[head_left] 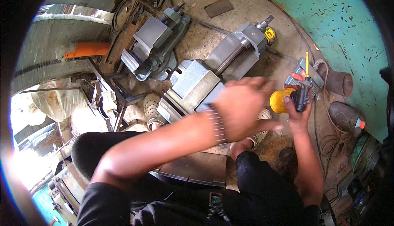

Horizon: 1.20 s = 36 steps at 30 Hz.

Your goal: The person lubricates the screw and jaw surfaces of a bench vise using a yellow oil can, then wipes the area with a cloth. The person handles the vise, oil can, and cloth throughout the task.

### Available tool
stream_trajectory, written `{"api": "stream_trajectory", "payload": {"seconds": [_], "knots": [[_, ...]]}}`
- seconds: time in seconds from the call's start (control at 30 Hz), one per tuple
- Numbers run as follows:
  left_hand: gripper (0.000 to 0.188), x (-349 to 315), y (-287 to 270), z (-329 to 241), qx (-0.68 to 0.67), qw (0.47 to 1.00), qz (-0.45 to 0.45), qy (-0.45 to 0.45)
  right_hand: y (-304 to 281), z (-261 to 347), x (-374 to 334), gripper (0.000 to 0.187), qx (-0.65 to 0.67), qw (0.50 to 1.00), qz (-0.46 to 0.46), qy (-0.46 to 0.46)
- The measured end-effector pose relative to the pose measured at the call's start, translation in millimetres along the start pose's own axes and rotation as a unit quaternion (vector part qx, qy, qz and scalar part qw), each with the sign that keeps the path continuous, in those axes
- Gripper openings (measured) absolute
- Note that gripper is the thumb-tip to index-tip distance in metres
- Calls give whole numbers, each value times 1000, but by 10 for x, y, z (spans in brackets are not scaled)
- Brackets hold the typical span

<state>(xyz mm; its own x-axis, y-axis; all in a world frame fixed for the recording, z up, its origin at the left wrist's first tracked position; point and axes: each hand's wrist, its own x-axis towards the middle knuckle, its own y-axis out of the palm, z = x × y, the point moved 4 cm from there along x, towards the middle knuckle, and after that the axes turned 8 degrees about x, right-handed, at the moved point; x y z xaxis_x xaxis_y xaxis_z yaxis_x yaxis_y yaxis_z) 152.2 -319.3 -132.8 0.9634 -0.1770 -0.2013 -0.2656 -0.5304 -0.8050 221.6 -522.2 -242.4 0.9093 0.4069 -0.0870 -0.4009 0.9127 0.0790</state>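
My right hand (298,111) is wrapped around a yellow oil can (280,101) with a black pump head and a thin yellow spout pointing up. Stretched across in front of me, my left hand (244,113) is blurred by motion; its thumb stands apart from the fingers and nothing shows in it. Under and beyond that hand lies a grey machine vise (195,84) with a long threaded screw (232,56). My left hand and wrist hide part of its near right side. A second grey vise (152,37) on a round base stands to the left.
A finned grey metal unit (316,82) sits behind the oil can. Short steel pipes (340,84) and loose cable lie on the right beside a teal panel (336,20). A metal frame stands left. My sandalled feet flank the vise. Farther away lies a flat dark plate (218,8).
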Motion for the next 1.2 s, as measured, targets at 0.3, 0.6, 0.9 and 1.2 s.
{"api": "stream_trajectory", "payload": {"seconds": [0.3, 0.6, 0.9, 1.2], "knots": [[70, -1711, -1778, 1004, 154, 947, 15, -281, -97, 520, 441, 74, 90, 993, 68, 28], [94, -1949, -1801, 1325, 45, 943, 65, -323, 421, 196, 467, 69, 137, 951, 255, 107], [100, -1994, -1792, 1355, 88, 923, 84, -365, 710, -46, 470, 61, 68, 891, 364, 261], [105, -1895, -1773, 1277, 73, 916, 98, -383, 925, -85, 561, 59, -9, 875, 418, 243]]}}
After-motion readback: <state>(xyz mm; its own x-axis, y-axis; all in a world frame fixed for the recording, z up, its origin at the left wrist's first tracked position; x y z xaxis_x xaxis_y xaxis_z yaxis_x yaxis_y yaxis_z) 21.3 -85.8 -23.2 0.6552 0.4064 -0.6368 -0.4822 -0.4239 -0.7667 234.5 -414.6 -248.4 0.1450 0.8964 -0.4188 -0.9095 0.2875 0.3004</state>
